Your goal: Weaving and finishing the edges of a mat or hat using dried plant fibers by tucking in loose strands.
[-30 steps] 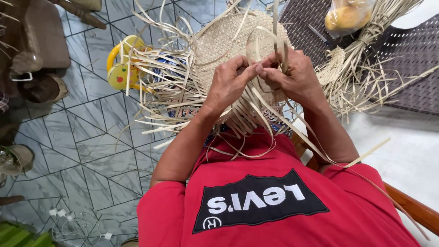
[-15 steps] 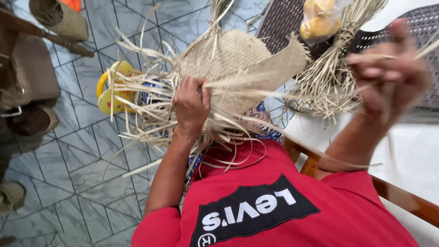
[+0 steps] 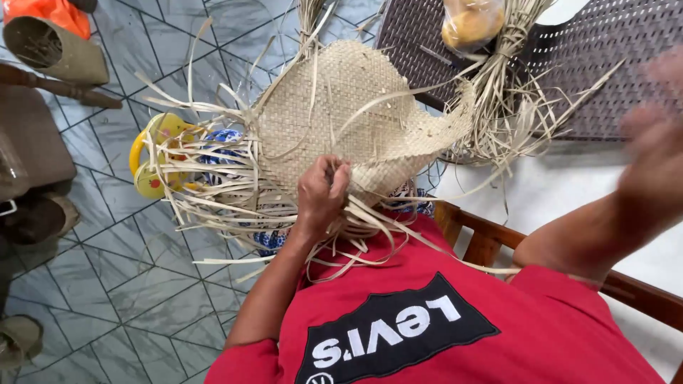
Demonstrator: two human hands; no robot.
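Head view: right hand (image 3: 658, 153) swung farther from woven mat (image 3: 341, 107).

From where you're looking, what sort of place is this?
Probably a home or a small craft corner, not a factory: a grey tiled floor, a wooden chair, a yellow plastic toy seat, and a half-woven straw mat held by the left hand.
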